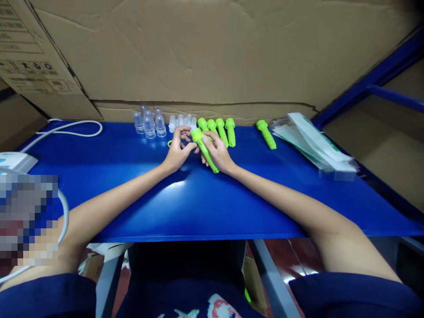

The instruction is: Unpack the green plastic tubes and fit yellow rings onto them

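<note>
My right hand (219, 152) is wrapped round a lime-green plastic handle piece (205, 150), holding it tilted above the blue table (132, 176). My left hand (179, 150) pinches at the wide top end of that same piece, fingers curled. A thin green ring (170, 143) lies on the table just left of my left hand. Behind the hands stands a row of several more green pieces (221, 129), and one further green piece (266, 134) lies apart to the right.
Several clear plastic caps (149, 123) and smaller clear pieces (181, 120) stand at the back left of the row. Plastic bags (314, 143) lie at the right. A white cable (73, 128) and a white device (15, 161) sit at the left. Cardboard (212, 53) walls the back.
</note>
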Demonstrator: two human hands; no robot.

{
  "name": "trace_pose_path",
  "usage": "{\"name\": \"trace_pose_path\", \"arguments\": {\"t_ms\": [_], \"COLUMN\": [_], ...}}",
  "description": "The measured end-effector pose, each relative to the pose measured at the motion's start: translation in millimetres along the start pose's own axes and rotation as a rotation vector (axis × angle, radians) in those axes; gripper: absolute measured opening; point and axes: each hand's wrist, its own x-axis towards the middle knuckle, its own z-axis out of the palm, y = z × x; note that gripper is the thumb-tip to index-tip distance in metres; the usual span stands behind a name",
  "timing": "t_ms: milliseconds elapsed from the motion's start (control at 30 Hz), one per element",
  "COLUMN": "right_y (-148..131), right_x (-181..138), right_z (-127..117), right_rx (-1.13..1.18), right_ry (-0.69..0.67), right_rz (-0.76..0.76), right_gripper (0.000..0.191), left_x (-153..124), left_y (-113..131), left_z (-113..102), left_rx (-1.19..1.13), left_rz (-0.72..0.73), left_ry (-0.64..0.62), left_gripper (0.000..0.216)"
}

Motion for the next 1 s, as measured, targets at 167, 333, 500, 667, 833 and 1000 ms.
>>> {"name": "trace_pose_path", "arguments": {"t_ms": [167, 333, 500, 667, 833, 1000], "right_y": [-1.9, -1.1, -0.7, 0.5, -3.6, -8.2], "right_x": [-1.4, -0.8, -1.0, -0.8, -3.8, -9.5], "right_z": [1.8, 2.0, 1.4, -0.8, 0.8, 5.5], "right_rx": [-0.037, -0.042, -0.036, -0.042, -0.059, -0.089], "right_ry": [-0.009, -0.012, -0.025, -0.016, 0.01, 0.005], "right_rz": [0.013, 0.006, -0.013, -0.021, -0.028, -0.086], "right_gripper": [0.069, 0.067, 0.063, 0.061, 0.065, 0.056], "left_x": [4.1, 4.3, 4.3, 3.7, 3.9, 1.6], "left_y": [2.4, 9.7, 9.9, 7.3, 2.1, 2.6], "left_z": [-2.6, -4.0, -4.7, -5.6, -4.3, -1.4], "left_rx": [-0.12, -0.146, -0.17, -0.21, -0.207, -0.162], "left_rz": [-0.054, -0.035, -0.047, -0.041, -0.016, -0.01], "left_ry": [-0.063, -0.058, -0.071, -0.108, -0.111, -0.078], "left_gripper": [0.029, 0.026, 0.027, 0.033, 0.038, 0.047]}}
